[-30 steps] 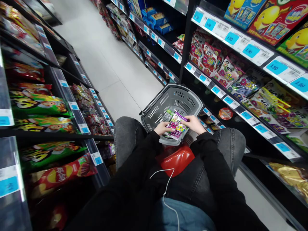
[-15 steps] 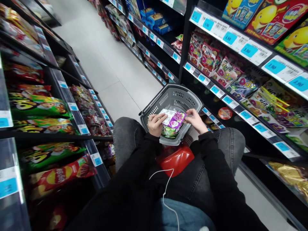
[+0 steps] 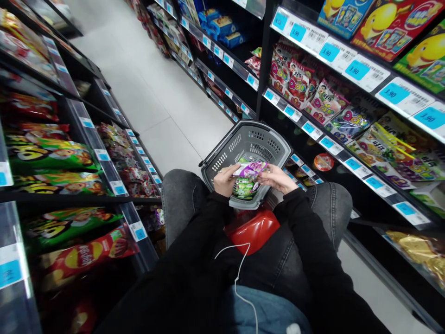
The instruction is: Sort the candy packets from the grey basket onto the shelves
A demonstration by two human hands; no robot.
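Between my two hands is a purple and white candy bag (image 3: 255,169), held over a grey shopping basket (image 3: 222,148). My left hand (image 3: 225,180) pinches its left end, with a ring showing on one finger. On the other end, the fingers of my right hand (image 3: 278,178) are closed. Below the purple bag, inside the basket, lies a green candy bag (image 3: 246,187). The purple bag is tilted, so its front shows only in part. The basket stands between my knees, its near rim close to a red shiny object (image 3: 253,230).
On the right, a shelf (image 3: 342,150) carries gummy bags (image 3: 327,99) and boxes (image 3: 387,28) above price tags. The left shelf holds green snack bags (image 3: 52,153) and a red chip bag (image 3: 90,253). A pale tiled floor (image 3: 139,88) runs ahead between them. A white cable (image 3: 238,278) hangs before me.
The purple candy bag has tipped, its front now foreshortened. My right hand has turned, its fingers further over the bag's right end. More of the green bag below shows.
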